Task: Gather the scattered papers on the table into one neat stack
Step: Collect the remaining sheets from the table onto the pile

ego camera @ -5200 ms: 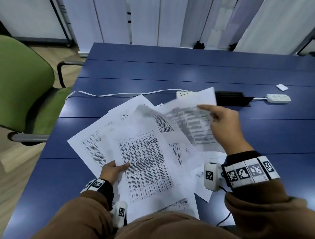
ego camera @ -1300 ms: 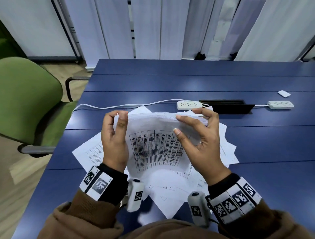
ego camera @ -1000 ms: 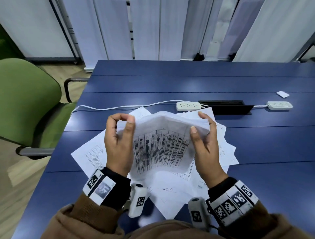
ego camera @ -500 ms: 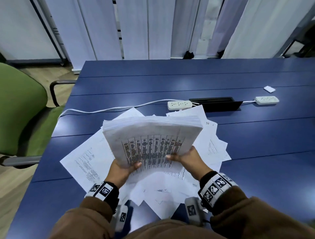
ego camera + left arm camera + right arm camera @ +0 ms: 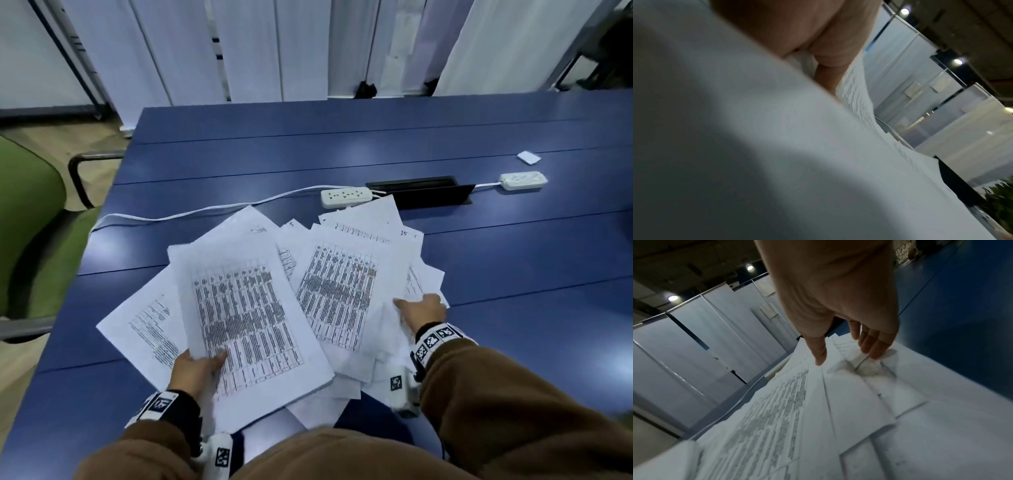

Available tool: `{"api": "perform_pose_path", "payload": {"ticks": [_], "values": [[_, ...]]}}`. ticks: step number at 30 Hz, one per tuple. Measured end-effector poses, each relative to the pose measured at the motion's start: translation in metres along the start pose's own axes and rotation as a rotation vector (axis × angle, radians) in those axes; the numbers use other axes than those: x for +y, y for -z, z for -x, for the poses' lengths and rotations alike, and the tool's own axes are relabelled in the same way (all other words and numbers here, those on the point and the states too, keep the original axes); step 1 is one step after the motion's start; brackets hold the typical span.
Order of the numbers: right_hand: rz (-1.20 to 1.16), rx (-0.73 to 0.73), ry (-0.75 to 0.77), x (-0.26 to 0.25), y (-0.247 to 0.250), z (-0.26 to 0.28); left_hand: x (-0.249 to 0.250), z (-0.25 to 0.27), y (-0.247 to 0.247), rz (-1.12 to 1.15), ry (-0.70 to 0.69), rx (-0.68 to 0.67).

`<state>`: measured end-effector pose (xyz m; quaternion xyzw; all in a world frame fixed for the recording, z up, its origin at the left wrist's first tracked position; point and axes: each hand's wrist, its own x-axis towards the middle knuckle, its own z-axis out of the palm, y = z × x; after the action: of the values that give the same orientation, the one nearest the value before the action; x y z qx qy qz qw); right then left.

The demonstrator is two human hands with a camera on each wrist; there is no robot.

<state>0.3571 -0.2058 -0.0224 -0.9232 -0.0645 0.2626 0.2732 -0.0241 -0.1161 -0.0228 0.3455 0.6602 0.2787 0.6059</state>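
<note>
A gathered stack of printed sheets [image 5: 239, 308] lies tilted on the blue table [image 5: 513, 274], over other sheets. My left hand [image 5: 200, 368] grips its near left edge, thumb on top and fingers beneath. In the left wrist view the stack [image 5: 777, 162] fills most of the picture under my left hand [image 5: 818, 32]. Loose papers [image 5: 342, 291] fan out to the right, and one sheet [image 5: 147, 325] sticks out at the left. My right hand [image 5: 416, 306] is open over the right-hand sheets; in the right wrist view my right hand [image 5: 844, 356] has straight fingertips [image 5: 875, 353] touching the loose papers [image 5: 859, 394].
Behind the papers lie a white power strip [image 5: 346, 198] with its cable [image 5: 205, 210], a black cable box [image 5: 428, 195], a second power strip [image 5: 522, 180] and a small white card [image 5: 529, 157]. A green chair [image 5: 30, 222] stands at the table's left edge.
The stack, held upright in both hands, now lies flat at the left in my left hand alone. My right hand has let go and moved right onto the loose sheets.
</note>
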Motion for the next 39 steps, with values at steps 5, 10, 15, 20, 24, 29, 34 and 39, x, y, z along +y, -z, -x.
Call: {"api": "perform_pose_path", "payload": {"ticks": [5,10,15,20,24,29,34,39], "values": [[-0.338,-0.249,0.009,-0.015,-0.022,0.003,0.008,0.010,-0.005,-0.155,0.033,0.053],[-0.440,-0.450,0.002,-0.033,-0.047,0.017,0.020,0.022,-0.009,-0.115,0.041,-0.006],[-0.387,-0.299,0.137,-0.040,-0.042,0.038,0.005,0.005,0.002,-0.105,0.077,-0.025],[-0.480,0.046,0.456,-0.084,0.010,0.052,0.002,-0.001,0.005,-0.116,0.063,-0.040],[-0.689,-0.085,0.589,-0.117,0.045,0.069,-0.009,-0.015,0.012,-0.092,0.103,-0.053],[-0.512,-0.454,0.472,-0.102,0.010,0.090,-0.005,-0.004,0.011,-0.044,0.108,-0.139],[-0.150,-0.591,0.417,-0.064,-0.048,0.109,-0.022,-0.013,0.009,0.105,-0.014,-0.254],[0.003,-0.528,0.433,-0.044,-0.078,0.104,-0.055,-0.040,0.016,-0.040,-0.060,-0.172]]}}
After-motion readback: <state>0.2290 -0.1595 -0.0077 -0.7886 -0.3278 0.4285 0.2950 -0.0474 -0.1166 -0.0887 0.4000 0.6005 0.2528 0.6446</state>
